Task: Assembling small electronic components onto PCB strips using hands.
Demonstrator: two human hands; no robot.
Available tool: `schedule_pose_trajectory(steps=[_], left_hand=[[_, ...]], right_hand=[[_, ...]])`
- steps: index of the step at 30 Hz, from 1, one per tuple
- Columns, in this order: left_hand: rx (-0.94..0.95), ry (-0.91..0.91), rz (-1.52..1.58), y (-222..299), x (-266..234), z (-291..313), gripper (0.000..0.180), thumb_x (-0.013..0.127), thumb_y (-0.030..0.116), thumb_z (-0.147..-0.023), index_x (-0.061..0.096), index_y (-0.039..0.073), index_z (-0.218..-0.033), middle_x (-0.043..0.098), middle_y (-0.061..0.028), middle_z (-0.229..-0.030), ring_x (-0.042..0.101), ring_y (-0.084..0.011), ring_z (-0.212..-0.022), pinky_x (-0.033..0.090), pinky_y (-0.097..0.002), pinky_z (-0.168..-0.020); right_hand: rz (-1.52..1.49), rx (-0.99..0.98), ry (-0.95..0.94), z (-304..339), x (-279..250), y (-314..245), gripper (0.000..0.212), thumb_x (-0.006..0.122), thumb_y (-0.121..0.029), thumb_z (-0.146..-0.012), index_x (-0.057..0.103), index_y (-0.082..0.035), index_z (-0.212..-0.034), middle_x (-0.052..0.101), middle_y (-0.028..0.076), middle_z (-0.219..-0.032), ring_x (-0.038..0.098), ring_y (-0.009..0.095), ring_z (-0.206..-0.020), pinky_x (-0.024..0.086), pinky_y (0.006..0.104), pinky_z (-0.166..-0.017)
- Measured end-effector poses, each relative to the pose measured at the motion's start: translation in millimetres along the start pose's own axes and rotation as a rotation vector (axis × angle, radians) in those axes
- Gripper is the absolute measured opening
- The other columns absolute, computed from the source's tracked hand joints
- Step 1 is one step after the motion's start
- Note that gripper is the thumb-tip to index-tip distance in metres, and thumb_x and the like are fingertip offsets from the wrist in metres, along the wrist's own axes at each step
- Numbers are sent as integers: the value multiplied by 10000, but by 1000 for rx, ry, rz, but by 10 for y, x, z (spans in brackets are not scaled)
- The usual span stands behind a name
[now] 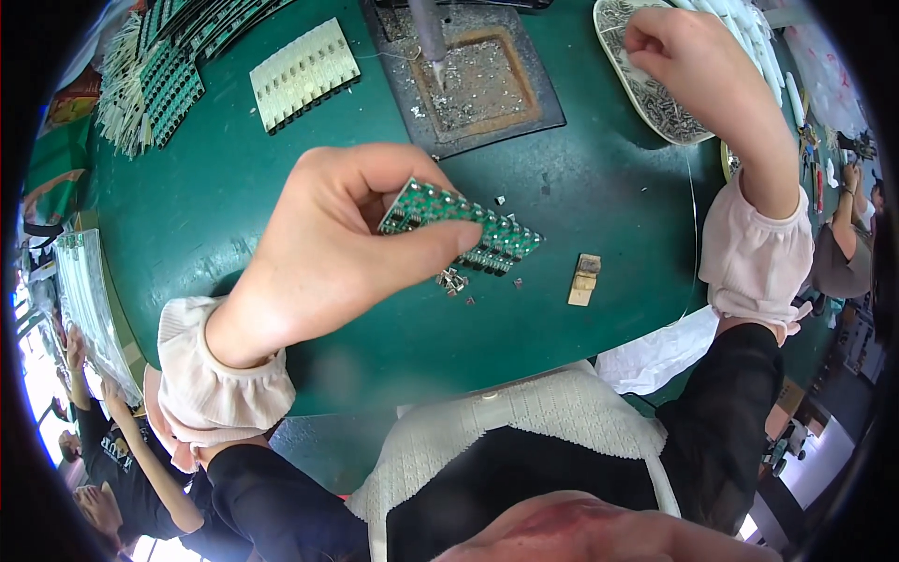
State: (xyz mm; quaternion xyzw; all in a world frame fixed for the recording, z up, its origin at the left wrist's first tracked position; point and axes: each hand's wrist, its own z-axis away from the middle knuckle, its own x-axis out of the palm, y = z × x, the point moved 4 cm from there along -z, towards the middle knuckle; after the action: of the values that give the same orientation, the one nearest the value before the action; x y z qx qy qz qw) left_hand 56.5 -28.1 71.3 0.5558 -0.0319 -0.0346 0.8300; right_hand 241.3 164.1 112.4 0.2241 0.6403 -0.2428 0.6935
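Note:
My left hand (pixel 323 248) grips a green circuit board panel (pixel 501 245) between thumb and fingers, tilted above the table. Rows of small parts line the panel, and the fingers behind it are partly hidden. Beneath its lower edge, a little heap of small metal pieces (pixel 452 281) lies on the green tabletop. Over at the upper right, my right hand (pixel 693 61) is curled in a pinch above an oval tray (pixel 613 70) of small metal parts. Whatever its fingertips may hold is too small to make out.
A soldering iron (pixel 427 33) points down over a dark, square-welled stand (pixel 548 112). A pale board panel (pixel 304 70) lies left of it, near green boards with white wires (pixel 169 89). A small tan block (pixel 583 281) sits front right. Other people work at both sides.

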Motion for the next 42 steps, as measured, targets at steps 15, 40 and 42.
schedule_pose_trajectory(steps=[15,40,42], left_hand=[[576,-2,-486,153,108,97,224,748,-51,-779,740,-15,-1000,701,-139,-1018,673,-236,-900,527,-304,-778],[1208,208,-867,176,140,235,378,740,0,-679,662,-91,-1038,697,-233,-1066,718,-380,-956,615,-418,-776],[1207,203,-861,181,135,243,381,738,1,-677,661,-90,-1039,698,-236,-1072,720,-383,-955,615,-419,-776]], right_hand=[[-277,259,33,-59,-119,-97,89,659,-45,-842,666,16,-777,671,128,-703,657,231,-628,508,344,-601],[-1083,-396,-209,176,73,-714,128,802,-26,-741,711,-40,-830,543,11,-896,486,56,-719,329,217,-551],[-1074,-406,-227,182,49,-705,148,805,-28,-744,709,-39,-857,560,14,-914,501,54,-727,352,211,-559]])
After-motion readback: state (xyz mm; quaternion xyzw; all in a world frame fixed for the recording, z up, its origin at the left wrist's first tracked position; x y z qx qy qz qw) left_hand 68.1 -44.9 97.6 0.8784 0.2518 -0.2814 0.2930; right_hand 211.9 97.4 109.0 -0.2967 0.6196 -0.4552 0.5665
